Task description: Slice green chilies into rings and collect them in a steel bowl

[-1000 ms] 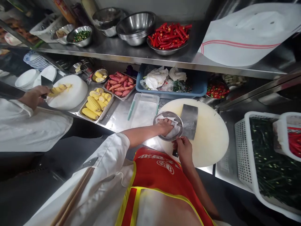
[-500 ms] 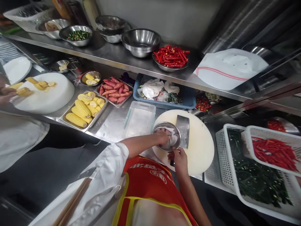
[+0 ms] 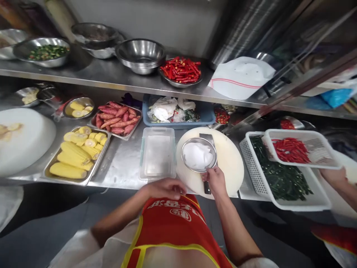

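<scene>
My right hand (image 3: 214, 180) grips the near rim of a round metal bowl (image 3: 183, 160). White slices (image 3: 198, 155), their kind unclear, lie inside it. The bowl is over a round white cutting board (image 3: 232, 163); whether it rests there I cannot tell. Partly hidden beneath it is a cleaver, its black handle (image 3: 207, 187) showing beside my right fingers. My left hand (image 3: 167, 188) hovers at the counter edge in front of my red apron (image 3: 173, 227), fingers loosely apart and holding nothing. Nearest to it stands a clear plastic box (image 3: 157, 156).
Left are trays of corn (image 3: 72, 156) and sweet potatoes (image 3: 117, 118). A blue tub (image 3: 178, 124) stands under the shelf (image 3: 92, 76), which bears bowls. To the right, a co-worker's hand (image 3: 333, 176) touches a small basket of red chillies (image 3: 291, 150) above a basket of greens (image 3: 287, 182).
My left hand has come out of the bowl and back toward my apron. The view has turned right, bringing a co-worker's hand into sight. My right hand still grips the bowl.
</scene>
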A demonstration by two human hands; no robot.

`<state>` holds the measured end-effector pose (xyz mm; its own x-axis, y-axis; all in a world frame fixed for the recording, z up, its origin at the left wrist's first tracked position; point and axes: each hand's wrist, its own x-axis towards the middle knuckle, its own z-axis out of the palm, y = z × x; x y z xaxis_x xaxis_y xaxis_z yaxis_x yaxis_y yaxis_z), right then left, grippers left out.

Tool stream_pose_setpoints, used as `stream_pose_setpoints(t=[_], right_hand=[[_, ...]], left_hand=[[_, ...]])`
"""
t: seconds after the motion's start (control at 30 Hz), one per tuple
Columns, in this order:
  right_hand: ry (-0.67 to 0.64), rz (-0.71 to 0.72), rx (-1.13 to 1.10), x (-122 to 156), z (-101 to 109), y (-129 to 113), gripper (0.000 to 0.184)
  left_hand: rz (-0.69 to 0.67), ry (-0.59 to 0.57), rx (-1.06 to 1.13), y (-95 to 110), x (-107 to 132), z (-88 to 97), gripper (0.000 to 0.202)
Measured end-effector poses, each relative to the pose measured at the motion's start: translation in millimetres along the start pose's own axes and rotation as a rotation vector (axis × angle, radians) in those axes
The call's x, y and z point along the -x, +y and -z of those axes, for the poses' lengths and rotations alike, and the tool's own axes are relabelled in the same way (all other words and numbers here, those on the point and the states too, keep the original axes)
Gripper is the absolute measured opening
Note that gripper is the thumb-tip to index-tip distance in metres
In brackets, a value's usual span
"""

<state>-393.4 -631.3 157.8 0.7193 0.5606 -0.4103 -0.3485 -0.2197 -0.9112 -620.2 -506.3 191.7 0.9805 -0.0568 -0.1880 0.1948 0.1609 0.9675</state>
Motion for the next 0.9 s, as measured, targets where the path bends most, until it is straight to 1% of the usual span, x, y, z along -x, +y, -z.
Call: stream_pose_setpoints(t=[0.03,0.07,0.13,0.2,0.23,0.27,0.33,0.4,0.47,0.53,0.57,0.6,0.63,0.67,0.7,0.73,0.77,0.8,0.83,0.87,0.9], right_hand=[[0.012,0.016,-0.023,-4,-4,-4,0.026],[0.025,0.034,-0.044,-9,-9,-9,0.025],[0.050,0.066,-0.070,-21,-19,-15,0.024],[0.070,0.086,-0.065,-37,-32,-17,0.025],[0.072,0.088,-0.049,-45,-38,-16,0.026],[0.071,0.088,-0.027,-53,-43,-15,0.027],[0.058,0.088,0.034,-66,-49,-11,0.029],[0.035,0.102,0.119,-72,-46,-7,0.029],[0.010,0.129,0.238,-69,-33,-1,0.031],[0.000,0.161,0.397,-58,-11,7,0.030],[0.000,0.179,0.490,-50,2,11,0.026],[-0.001,0.199,0.586,-41,15,17,0.021],[-0.006,0.219,0.680,-33,27,23,0.016],[-0.020,0.238,0.768,-25,39,29,0.013],[-0.039,0.252,0.845,-19,50,35,0.017],[-0.060,0.262,0.911,-14,60,40,0.023],[-0.081,0.268,0.966,-11,69,44,0.030],[-0.100,0.271,1.009,-10,78,47,0.035],[-0.117,0.274,1.042,-11,88,48,0.039],[-0.131,0.277,1.065,-13,99,48,0.042],[-0.141,0.281,1.080,-17,112,47,0.044]], left_hand=[[0.063,-0.010,0.030,-15,14,-2.8,0.065],[0.115,-0.020,0.014,-29,26,-5.8,0.062],[0.182,0.002,-0.039,-54,42,-11.5,0.055],[0.236,0.011,-0.065,-69,47,-15.3,0.051],[0.259,0.002,-0.073,-73,45,-16.2,0.051],[0.277,-0.019,-0.088,-75,41,-16.7,0.050],[0.285,-0.075,-0.155,-72,23,-18.0,0.049],[0.255,-0.127,-0.239,-63,1,-21.4,0.048],[0.196,-0.158,-0.300,-49,-23,-26.6,0.047],[0.127,-0.143,-0.337,-35,-43,-29.2,0.045],[0.093,-0.083,-0.361,-29,-53,-27.8,0.041],[0.056,0.040,-0.394,-23,-62,-23.4,0.036],[0.017,0.239,-0.435,-17,-71,-15.7,0.031],[-0.024,0.517,-0.476,-13,-82,-4.6,0.028],[-0.062,0.843,-0.503,-8,-95,9.5,0.028],[-0.089,1.164,-0.497,-4,-110,25.7,0.029],[-0.096,1.441,-0.453,-1,-128,42.9,0.036],[-0.080,1.573,-0.364,2,-147,59.8,0.045],[-0.032,1.582,-0.229,5,-167,75.2,0.047],[0.028,1.547,-0.093,6,-188,88.2,0.044],[0.079,1.509,-0.023,6,-206,98.5,0.039]])
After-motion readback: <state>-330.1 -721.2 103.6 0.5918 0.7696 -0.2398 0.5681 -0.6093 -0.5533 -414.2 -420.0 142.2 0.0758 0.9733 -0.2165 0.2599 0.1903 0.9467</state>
